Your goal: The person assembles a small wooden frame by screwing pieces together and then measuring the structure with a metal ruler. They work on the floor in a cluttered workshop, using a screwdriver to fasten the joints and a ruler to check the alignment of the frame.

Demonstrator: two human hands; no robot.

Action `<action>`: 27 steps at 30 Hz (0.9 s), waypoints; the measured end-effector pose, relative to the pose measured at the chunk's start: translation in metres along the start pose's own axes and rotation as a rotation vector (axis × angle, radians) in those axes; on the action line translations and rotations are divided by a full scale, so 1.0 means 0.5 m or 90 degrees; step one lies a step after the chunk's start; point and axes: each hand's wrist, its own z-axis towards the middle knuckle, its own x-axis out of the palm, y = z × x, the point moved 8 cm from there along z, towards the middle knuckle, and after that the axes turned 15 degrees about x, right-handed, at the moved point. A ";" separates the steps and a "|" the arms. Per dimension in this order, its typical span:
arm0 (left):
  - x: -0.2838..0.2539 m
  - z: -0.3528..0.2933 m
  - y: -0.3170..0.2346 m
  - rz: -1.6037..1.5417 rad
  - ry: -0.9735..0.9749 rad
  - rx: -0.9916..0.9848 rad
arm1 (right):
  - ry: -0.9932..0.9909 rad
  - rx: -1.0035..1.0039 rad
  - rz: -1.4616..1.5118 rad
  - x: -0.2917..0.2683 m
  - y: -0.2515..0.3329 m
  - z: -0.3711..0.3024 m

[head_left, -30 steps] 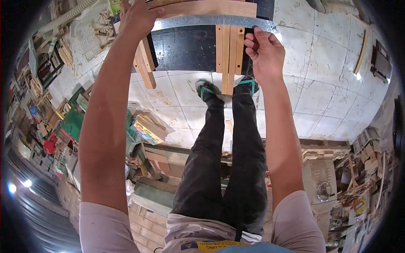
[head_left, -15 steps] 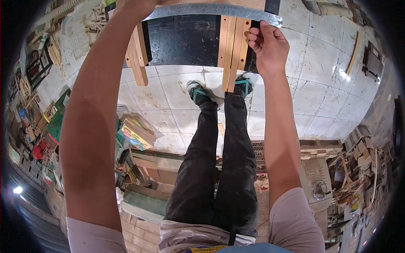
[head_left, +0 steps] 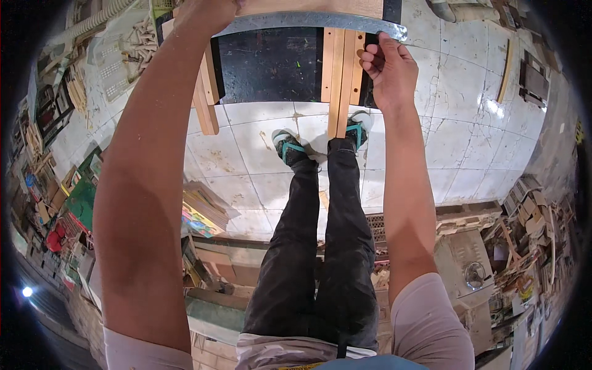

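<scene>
A long steel ruler (head_left: 296,21) lies across a pale wooden board (head_left: 314,7) at the top of the view, along the board's near edge. My right hand (head_left: 394,69) pinches the ruler's right end, thumb on top and the other fingers curled. At the ruler's left end is my left hand (head_left: 206,15), its fingers mostly hidden by the upper edge. Below the ruler, wooden strips with dark holes (head_left: 356,68) and two longer narrow strips (head_left: 338,92) jut toward me over a black work surface (head_left: 271,68). Another wooden strip (head_left: 206,111) sticks out by my left forearm.
My feet in teal-strapped sandals (head_left: 288,148) stand on white tiles (head_left: 246,145) just below the work surface. Wooden offcuts (head_left: 143,46) lie at the upper left. A stack of boards (head_left: 206,209) is behind my left side, and scrap wood (head_left: 530,246) piles up at the lower right.
The view has shifted slightly, so the work surface and ruler sit a little lower. My right hand keeps its pinch on the ruler's end.
</scene>
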 end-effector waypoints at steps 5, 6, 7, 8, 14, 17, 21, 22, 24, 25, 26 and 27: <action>-0.009 -0.022 -0.023 0.079 -0.115 0.090 | -0.003 0.013 0.007 0.001 0.000 0.000; -0.005 -0.015 -0.022 0.060 -0.097 0.084 | -0.005 0.012 0.007 -0.001 0.000 0.001; -0.006 -0.013 -0.015 0.044 -0.079 0.074 | -0.003 0.014 0.006 0.001 -0.001 0.000; -0.007 -0.011 -0.008 0.028 -0.060 0.064 | -0.001 0.016 0.006 0.002 -0.002 0.000; 0.035 0.019 0.034 0.063 -0.057 0.068 | -0.013 0.035 0.004 0.003 -0.005 0.000; 0.044 0.019 0.042 0.035 -0.001 0.028 | -0.018 0.048 0.005 0.006 -0.005 -0.006; 0.032 0.010 0.027 0.006 -0.035 0.020 | -0.013 0.050 0.008 0.000 -0.008 0.000; 0.027 0.005 0.023 0.002 -0.025 0.013 | -0.010 0.052 0.011 0.002 -0.008 0.000; 0.023 0.003 0.024 -0.001 -0.008 0.004 | -0.007 0.051 0.009 0.003 -0.009 0.000; 0.026 0.004 0.026 -0.001 0.000 0.005 | -0.008 0.050 0.008 0.003 -0.009 -0.001; 0.029 0.006 0.027 0.000 0.009 0.005 | -0.008 0.046 0.010 0.003 -0.008 -0.003; 0.032 0.009 0.029 0.001 0.015 0.001 | -0.009 0.042 0.013 0.004 -0.008 -0.004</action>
